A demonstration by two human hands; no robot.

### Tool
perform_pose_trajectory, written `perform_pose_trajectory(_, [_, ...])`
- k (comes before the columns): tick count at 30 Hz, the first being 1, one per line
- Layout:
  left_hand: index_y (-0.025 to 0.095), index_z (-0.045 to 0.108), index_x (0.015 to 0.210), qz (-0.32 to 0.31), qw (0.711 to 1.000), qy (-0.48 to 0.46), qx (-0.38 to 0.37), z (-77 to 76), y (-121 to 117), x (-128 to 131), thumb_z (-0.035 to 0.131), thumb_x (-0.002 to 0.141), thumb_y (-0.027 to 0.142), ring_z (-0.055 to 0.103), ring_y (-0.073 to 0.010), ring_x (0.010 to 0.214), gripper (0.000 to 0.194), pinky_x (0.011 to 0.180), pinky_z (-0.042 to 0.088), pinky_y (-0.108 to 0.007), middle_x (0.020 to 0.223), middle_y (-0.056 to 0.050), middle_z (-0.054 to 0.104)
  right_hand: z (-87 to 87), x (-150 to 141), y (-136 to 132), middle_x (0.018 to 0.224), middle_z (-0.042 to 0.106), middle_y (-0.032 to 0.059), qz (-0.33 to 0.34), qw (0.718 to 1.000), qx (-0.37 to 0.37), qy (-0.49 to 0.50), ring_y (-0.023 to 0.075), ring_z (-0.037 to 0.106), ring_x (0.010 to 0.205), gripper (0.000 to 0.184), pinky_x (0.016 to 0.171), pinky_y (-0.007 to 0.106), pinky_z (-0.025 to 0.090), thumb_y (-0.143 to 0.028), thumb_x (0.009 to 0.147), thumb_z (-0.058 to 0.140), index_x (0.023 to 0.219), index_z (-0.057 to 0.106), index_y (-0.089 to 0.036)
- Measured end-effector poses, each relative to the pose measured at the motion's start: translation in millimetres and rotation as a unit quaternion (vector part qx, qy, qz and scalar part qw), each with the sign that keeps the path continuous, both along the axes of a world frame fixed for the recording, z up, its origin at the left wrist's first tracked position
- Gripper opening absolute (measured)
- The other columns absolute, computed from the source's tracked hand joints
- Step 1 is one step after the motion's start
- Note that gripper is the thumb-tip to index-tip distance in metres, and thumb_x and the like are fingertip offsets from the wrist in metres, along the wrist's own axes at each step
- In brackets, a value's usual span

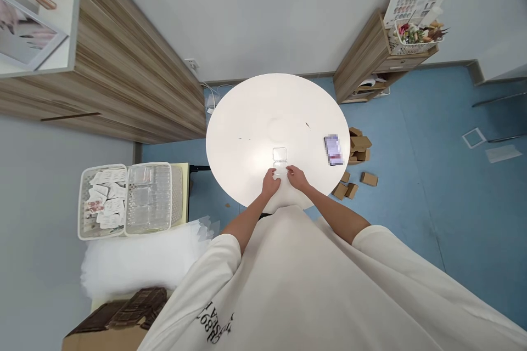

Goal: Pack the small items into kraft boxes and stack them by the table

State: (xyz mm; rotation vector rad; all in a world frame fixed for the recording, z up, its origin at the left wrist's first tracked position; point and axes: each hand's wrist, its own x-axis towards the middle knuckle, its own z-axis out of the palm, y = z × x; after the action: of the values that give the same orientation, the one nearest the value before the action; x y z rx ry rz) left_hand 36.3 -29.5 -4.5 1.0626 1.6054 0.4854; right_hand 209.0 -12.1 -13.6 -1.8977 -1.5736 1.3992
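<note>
A small clear plastic box (280, 154) lies unfolded near the front edge of the round white table (255, 104), its lid half and base half one behind the other. My left hand (271, 182) grips the left side of its nearer half, fingers curled at the edge. On the opposite side, my right hand (297, 176) pinches the right edge of that same half. What the box holds, if anything, is too small to make out.
A blurred purple phone-like item (333, 149) lies at the table's right. Small brown cartons (360, 145) sit on the floor beyond. To the left stand a white basket of paper packets (102, 200), a basket of clear boxes (148, 197) and white plastic bags (144, 260).
</note>
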Motion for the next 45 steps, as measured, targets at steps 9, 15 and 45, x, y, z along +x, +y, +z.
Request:
perform_pose_trajectory(9, [0.023, 0.053, 0.128, -0.015, 1.000, 0.002, -0.004, 2.0, 17.5, 3.9, 0.062, 0.078, 0.019, 0.049, -0.0289, 0.134, 0.050, 0.106, 0.044, -0.042, 0.142, -0.011, 0.055, -1.9, -1.0, 11.5, 0.137, 0.061, 0.0083, -0.006, 1.000, -0.008, 0.009, 0.0238, 0.059, 0.123, 0.044, 0.106, 0.041, 0.048, -0.020, 0.089, 0.052, 0.132, 0.060, -0.022])
perform_pose_trajectory(15, [0.022, 0.052, 0.129, 0.004, 1.000, 0.021, 0.012, 5.1, 10.7, -5.0, 0.062, 0.079, 0.018, 0.050, -0.0294, 0.133, 0.051, 0.108, 0.043, -0.043, 0.143, -0.013, 0.051, -3.0, 7.3, 10.0, 0.138, 0.058, 0.0100, -0.002, 0.999, 0.039, -0.013, 0.0237, 0.057, 0.124, 0.042, 0.108, 0.042, 0.046, -0.022, 0.090, 0.049, 0.130, 0.060, -0.021])
perform_pose_trajectory(45, [0.023, 0.058, 0.127, 0.252, 0.945, 0.084, 0.192, 62.5, -84.7, -308.1, 0.056, 0.086, 0.020, 0.058, -0.0256, 0.125, 0.041, 0.104, 0.048, -0.040, 0.135, -0.012, 0.060, 77.1, -330.9, 2.0, 0.120, 0.065, 0.0082, 0.307, 0.926, 0.217, 0.046, 0.0217, 0.060, 0.113, 0.032, 0.106, 0.039, 0.045, -0.017, 0.089, 0.048, 0.114, 0.068, -0.021])
